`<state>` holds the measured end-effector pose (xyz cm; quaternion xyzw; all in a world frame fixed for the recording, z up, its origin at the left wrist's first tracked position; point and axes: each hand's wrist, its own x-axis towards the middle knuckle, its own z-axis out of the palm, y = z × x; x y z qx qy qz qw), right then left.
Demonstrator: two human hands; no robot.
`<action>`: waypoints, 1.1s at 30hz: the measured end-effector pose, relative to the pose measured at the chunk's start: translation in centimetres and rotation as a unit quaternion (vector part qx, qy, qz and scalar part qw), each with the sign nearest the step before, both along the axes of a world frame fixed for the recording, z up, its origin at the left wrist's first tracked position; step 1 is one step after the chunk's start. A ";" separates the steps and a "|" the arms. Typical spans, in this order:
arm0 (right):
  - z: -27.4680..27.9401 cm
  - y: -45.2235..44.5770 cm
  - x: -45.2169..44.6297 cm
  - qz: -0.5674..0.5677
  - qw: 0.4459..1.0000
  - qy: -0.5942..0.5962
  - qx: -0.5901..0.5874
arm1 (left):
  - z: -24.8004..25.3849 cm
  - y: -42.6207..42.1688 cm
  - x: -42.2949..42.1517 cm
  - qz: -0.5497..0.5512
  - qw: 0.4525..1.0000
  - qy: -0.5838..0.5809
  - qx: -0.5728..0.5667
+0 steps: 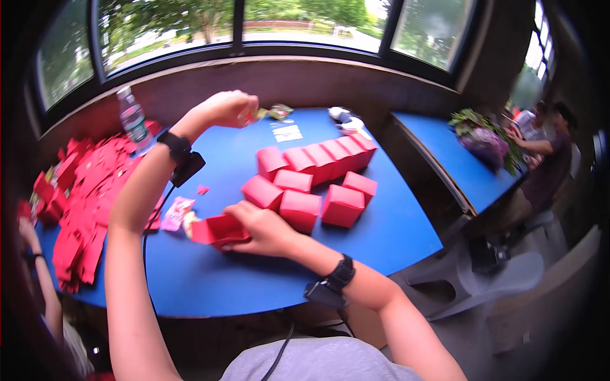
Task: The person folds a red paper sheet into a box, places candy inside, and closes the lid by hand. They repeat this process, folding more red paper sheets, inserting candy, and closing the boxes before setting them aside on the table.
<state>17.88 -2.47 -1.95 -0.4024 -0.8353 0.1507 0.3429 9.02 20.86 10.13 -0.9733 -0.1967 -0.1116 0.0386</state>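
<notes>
My left hand (232,109) is raised over the far side of the blue table (210,289), its fingers closed; a small yellowish thing shows at the fingertips, too blurred to name. Lower down, my right hand (257,228) grips an open red box (221,231) by its right side, the box's hollow facing up. A pink wrapped packet (178,214) and a pale small item lie just left of that box. Several closed red boxes (300,209) stand in rows beyond and to the right of my right hand. A dark strap with a device is on each wrist.
Flat red pieces (95,209) are heaped at the left, beside a clear bottle (134,120). White cards (287,132) and a green wrapper (279,112) lie at the back. Another person's hand (28,235) shows far left. People stand by a second blue table (445,149) at right.
</notes>
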 end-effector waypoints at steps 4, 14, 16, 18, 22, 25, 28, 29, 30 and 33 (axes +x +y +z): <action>-0.1 0.2 -1.3 0.016 1.000 0.006 0.016 | 1.5 -7.3 -8.5 -0.026 0.976 -0.197 -0.094; -0.8 0.6 -0.8 0.043 0.987 0.118 -0.097 | -6.7 -20.6 -12.4 0.000 0.982 -0.127 -0.137; -1.2 0.9 -0.5 0.028 0.989 0.106 -0.104 | -5.0 -20.2 -12.1 0.001 0.989 -0.081 -0.126; -1.4 0.8 -0.5 0.012 0.988 0.113 -0.105 | -3.6 -19.8 -11.5 -0.002 0.992 -0.031 -0.119; -1.2 0.7 -0.4 0.019 0.988 0.097 -0.115 | -2.4 -19.4 -10.3 0.015 0.987 0.084 -0.135; -1.3 0.8 -0.3 0.029 0.991 0.090 -0.090 | -2.2 -19.4 -9.4 0.023 0.978 0.143 -0.147; -1.3 0.7 -0.3 0.021 0.990 0.086 -0.110 | -2.6 -19.6 -8.7 0.041 0.982 0.146 -0.111; -1.3 0.8 -0.3 0.015 0.990 0.084 -0.111 | -3.0 -19.5 -8.6 0.042 0.985 0.141 -0.088; -1.3 0.9 -0.3 0.009 0.990 0.083 -0.111 | -3.2 -19.7 -8.5 0.042 0.988 0.136 -0.064; -1.1 0.5 -0.5 0.032 0.992 0.097 -0.070 | -3.8 -21.0 -7.5 0.057 0.969 0.235 -0.039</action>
